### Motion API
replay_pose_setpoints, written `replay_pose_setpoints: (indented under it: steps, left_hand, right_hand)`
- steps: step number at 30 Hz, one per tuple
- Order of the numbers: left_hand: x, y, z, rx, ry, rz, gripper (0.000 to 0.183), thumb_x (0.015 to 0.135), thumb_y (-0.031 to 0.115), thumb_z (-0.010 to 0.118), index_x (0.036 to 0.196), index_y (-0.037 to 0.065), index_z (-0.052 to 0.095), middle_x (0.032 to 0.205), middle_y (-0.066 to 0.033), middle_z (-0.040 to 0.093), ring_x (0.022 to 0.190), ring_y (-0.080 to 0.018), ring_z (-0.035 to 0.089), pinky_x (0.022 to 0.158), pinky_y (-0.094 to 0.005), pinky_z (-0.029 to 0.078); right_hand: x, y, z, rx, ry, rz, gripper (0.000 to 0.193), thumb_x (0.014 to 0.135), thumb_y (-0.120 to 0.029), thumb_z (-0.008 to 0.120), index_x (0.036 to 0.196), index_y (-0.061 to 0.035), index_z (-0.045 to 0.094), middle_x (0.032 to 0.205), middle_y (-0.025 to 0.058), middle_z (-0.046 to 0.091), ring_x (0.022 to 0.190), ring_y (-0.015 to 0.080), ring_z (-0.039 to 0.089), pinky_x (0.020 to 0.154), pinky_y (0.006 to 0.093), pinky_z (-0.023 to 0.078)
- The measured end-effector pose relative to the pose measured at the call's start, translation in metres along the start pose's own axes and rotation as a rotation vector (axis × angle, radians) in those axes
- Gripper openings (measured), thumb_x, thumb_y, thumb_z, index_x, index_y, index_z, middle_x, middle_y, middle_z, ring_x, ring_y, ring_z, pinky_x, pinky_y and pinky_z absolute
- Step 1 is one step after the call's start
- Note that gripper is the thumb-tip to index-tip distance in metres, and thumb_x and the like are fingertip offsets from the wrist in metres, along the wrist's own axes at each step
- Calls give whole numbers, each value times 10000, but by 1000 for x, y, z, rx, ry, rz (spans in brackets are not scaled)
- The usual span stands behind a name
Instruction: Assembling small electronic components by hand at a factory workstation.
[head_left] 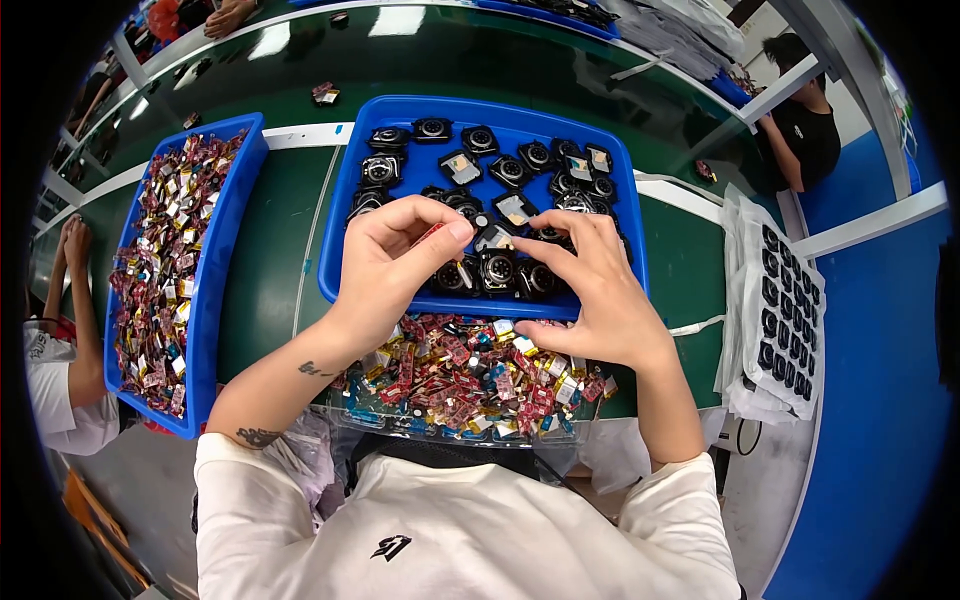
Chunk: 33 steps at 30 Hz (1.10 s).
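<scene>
My left hand [400, 255] is closed in a pinch over the near part of a blue tray [480, 106]. Between its thumb and fingers is a small red circuit board [430, 234], mostly covered by the fingers. My right hand [600, 285] has its thumb and fingers spread apart, with the index fingertip beside an open black watch case [496, 240]; whether it touches is unclear. Several black watch cases [498, 268] lie in the tray, some with round sensor backs up, others showing a silvery inside. Below my hands is a heap of red circuit boards with yellow and blue parts [460, 370].
A long blue bin [258, 150] heaped with similar boards stands at the left. White trays of black watch parts [790, 310] are stacked at the right. A green conveyor belt [480, 50] runs behind. One person [800, 130] is at the far right, another's arms [75, 270] at the left.
</scene>
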<state>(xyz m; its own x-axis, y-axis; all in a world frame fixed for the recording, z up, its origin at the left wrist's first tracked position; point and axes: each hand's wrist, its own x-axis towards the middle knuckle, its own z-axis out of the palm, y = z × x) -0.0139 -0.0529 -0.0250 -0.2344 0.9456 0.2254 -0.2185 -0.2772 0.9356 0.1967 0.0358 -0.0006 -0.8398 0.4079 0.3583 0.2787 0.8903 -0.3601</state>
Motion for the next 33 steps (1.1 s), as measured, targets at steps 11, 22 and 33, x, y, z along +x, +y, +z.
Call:
replay_pose_setpoints:
  steps: [11, 22, 33]
  left_hand:
    - [0, -2, 0, 1, -12, 2, 91, 869, 83, 658, 906, 0, 658, 821, -24, 646, 742, -53, 572, 671, -204, 458]
    - [-2, -4, 1, 25, -81, -55, 69, 865, 51, 651, 902, -7, 651, 831, -20, 640, 746, -53, 568, 671, -203, 460]
    - [-3, -1, 3, 134, -228, 6, 40, 772, 10, 703, 785, 8, 664, 1036, -105, 604, 909, -125, 556, 752, -265, 456]
  right_hand:
    - [3, 19, 1, 107, 32, -171, 317, 634, -48, 607, 951, -34, 629, 1063, 97, 583, 916, 287, 556, 777, 364, 477]
    - [-1, 22, -3, 269, -94, 117, 215, 708, -62, 713, 832, -39, 539, 1151, 96, 586, 1014, 259, 492, 922, 396, 397]
    - [-4, -5, 24, 1248, 108, 365, 209, 822, 29, 660, 903, -25, 474, 886, 36, 506, 815, 96, 602, 640, 229, 526]
